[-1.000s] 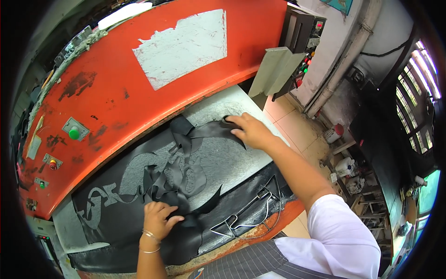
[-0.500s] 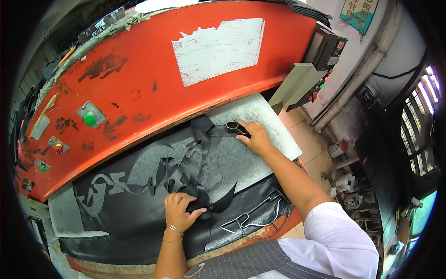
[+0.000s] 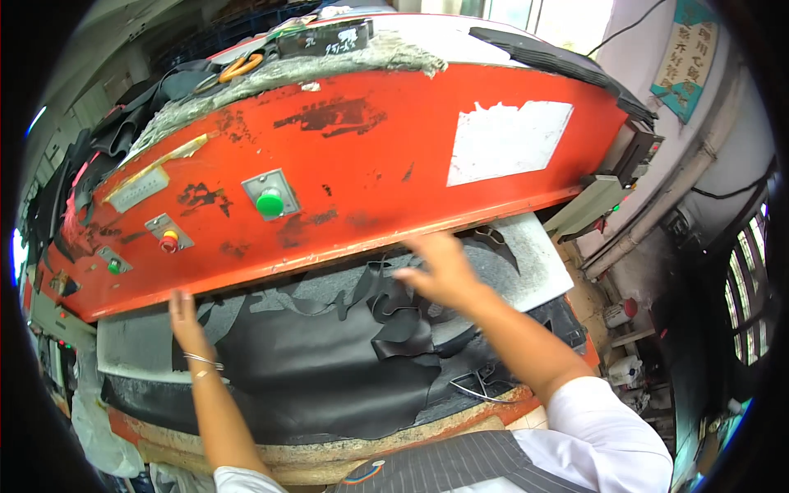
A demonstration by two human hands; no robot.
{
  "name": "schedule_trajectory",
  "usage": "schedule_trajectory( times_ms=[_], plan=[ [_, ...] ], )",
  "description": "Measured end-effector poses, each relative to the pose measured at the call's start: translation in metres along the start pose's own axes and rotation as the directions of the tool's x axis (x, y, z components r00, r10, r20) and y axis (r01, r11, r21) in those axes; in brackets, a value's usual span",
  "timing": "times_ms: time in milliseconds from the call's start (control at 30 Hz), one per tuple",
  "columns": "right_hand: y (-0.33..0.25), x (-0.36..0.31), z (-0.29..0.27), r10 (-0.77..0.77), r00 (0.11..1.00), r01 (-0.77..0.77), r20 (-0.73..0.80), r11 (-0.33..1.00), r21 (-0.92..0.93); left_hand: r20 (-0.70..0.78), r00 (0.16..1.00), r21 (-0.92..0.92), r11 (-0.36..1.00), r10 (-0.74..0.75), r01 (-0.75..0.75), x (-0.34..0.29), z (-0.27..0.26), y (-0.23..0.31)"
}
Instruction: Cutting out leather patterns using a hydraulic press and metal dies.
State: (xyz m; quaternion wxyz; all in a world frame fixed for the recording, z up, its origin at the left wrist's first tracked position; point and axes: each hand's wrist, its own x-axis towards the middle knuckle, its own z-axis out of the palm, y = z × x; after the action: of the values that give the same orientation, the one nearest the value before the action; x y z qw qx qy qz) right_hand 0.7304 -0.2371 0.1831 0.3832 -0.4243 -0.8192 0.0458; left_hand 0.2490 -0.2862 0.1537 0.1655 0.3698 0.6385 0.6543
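Observation:
A black leather-like sheet (image 3: 320, 370) lies on a pale board (image 3: 538, 255) under a red press (image 3: 378, 189). Cut-out gaps and curled strips (image 3: 403, 329) run along its far side. My left hand (image 3: 185, 319), slightly blurred, is near the press's lower edge at the sheet's left end, fingers stretched out. Above the strips is my right hand (image 3: 444, 269), also blurred, thumb and fingers apart and nothing seen in it. A small metal cutting die (image 3: 491, 236) rests on the board beyond the right hand, close to the press edge.
A green button (image 3: 269, 203) and a red knob (image 3: 168, 241) are on the press front. Thin metal frames (image 3: 485, 384) lie at the board's near right. Folded dark material (image 3: 551, 57) sits on top of the press. At right stands a red-lidded container (image 3: 620, 312).
My right hand has let go of the cutting die and drawn back from it. My left hand has left the strips and moved far left. The view has shifted too.

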Motion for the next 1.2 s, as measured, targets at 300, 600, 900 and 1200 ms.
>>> schedule_trajectory(
  times_ms=[300, 600, 900, 1200],
  plan=[
    [-0.115, 0.179, 0.109, -0.097, 0.97, 0.164, -0.223, 0.938, 0.306, -0.23, 0.937, 0.197, 0.955, 0.265, -0.221, 0.212, -0.114, -0.013],
    [-0.08, 0.041, 0.057, -0.127, 0.909, -0.001, 0.397, 0.952, 0.306, 0.445, 0.894, 0.449, 0.877, -0.052, -0.172, -0.008, -0.044, 0.024],
    [-0.09, -0.152, 0.013, -0.216, 0.789, 0.048, 0.575, 0.955, 0.293, 0.787, 0.617, 0.295, 0.861, 0.027, -0.413, -0.281, 0.049, 0.06],
    [-0.069, -0.149, -0.014, -0.076, 0.716, -0.122, 0.694, 0.965, 0.232, 0.793, 0.608, 0.426, 0.746, -0.035, -0.512, -0.295, 0.07, 0.07]
  ],
)
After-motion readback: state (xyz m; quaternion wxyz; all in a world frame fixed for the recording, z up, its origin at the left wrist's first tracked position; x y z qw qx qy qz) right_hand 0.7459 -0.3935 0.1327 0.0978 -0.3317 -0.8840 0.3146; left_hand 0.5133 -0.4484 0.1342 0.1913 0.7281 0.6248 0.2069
